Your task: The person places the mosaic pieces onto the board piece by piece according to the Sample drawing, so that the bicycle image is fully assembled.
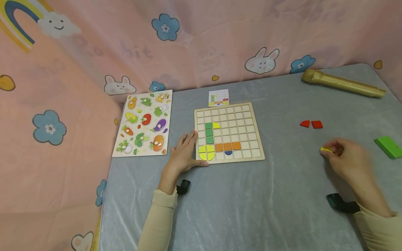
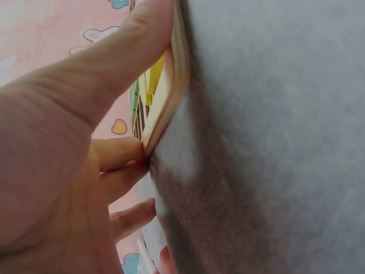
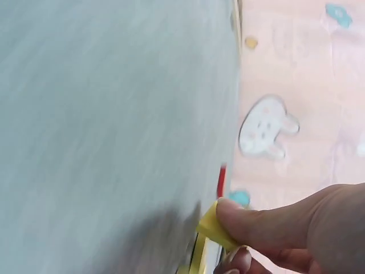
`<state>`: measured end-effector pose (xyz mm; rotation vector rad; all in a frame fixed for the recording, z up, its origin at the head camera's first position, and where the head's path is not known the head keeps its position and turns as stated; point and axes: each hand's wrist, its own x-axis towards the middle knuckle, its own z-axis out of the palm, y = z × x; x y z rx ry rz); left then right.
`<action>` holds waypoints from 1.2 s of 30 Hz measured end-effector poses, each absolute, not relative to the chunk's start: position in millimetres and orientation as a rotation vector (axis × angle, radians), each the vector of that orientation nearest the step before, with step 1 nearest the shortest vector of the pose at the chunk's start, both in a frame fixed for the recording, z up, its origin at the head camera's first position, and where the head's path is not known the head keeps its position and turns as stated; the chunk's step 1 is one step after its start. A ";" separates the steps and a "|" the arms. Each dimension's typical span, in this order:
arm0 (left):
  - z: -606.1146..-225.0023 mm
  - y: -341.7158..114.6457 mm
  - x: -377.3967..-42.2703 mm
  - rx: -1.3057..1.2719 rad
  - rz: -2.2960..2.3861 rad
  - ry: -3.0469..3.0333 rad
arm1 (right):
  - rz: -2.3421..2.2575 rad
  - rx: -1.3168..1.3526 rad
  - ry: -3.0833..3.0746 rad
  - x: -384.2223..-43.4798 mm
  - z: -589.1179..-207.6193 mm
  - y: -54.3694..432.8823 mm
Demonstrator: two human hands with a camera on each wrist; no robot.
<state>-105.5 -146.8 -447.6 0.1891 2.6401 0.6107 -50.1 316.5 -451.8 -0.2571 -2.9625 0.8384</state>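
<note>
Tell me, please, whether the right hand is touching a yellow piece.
Touching. The right wrist view shows the right hand pinching a yellow piece, its thumb directly against it with no gap.

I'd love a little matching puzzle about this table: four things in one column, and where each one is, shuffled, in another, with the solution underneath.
Things
1. Green squares
2. Red pieces
3. Small printed card
4. Yellow piece off the grid board

Places
A. Pinched in the right grip
B. In a column on the board
C. On the cloth, right of the board
D. Just beyond the board's far edge

Pairs: 1-B; 2-C; 3-D; 4-A
</note>
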 end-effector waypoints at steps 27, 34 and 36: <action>-445.7 -146.3 -106.6 0.197 0.605 2.629 | 1.232 0.454 -2.973 -111.1 -444.2 162.8; -446.4 -146.8 -106.2 0.192 0.612 2.633 | 1.205 0.536 -3.006 -117.4 -448.1 156.7; -446.3 -147.1 -105.7 0.192 0.613 2.635 | 1.194 0.551 -3.011 -118.6 -448.7 155.5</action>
